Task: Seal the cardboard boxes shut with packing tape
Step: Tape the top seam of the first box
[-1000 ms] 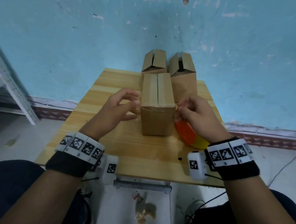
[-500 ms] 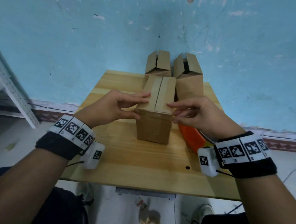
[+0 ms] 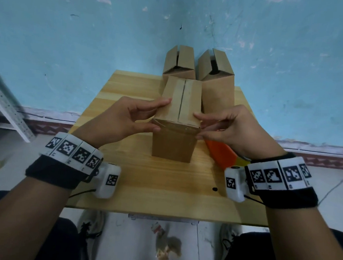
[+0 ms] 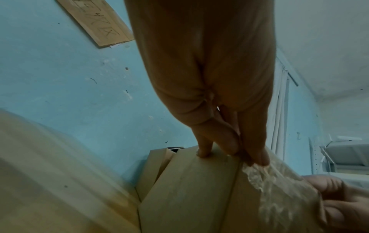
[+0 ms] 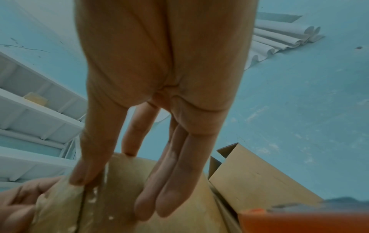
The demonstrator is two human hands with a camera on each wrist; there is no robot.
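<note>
Starting at 9 o'clock in the head view, your left hand (image 3: pixel 125 117) holds the near cardboard box (image 3: pixel 174 138) in a narrow pinch: fingers laid along its top left edge, thumb pressed to its left side near the front corner. The box stands upright mid-table (image 3: pixel 159 187), flaps closed, with clear packing tape (image 3: pixel 181 102) along the centre seam. Only your left wrist view shows the wrinkled tape end (image 4: pixel 279 186) stuck over the box's face. At 3 o'clock your right hand (image 3: pixel 229 127) mirrors the hold, fingers on top, thumb on the side. At 12 o'clock two more boxes (image 3: pixel 179 63), (image 3: pixel 218 72) stand with flaps ajar. Beneath your right wrist lies an orange tape dispenser (image 3: pixel 221 153).
</note>
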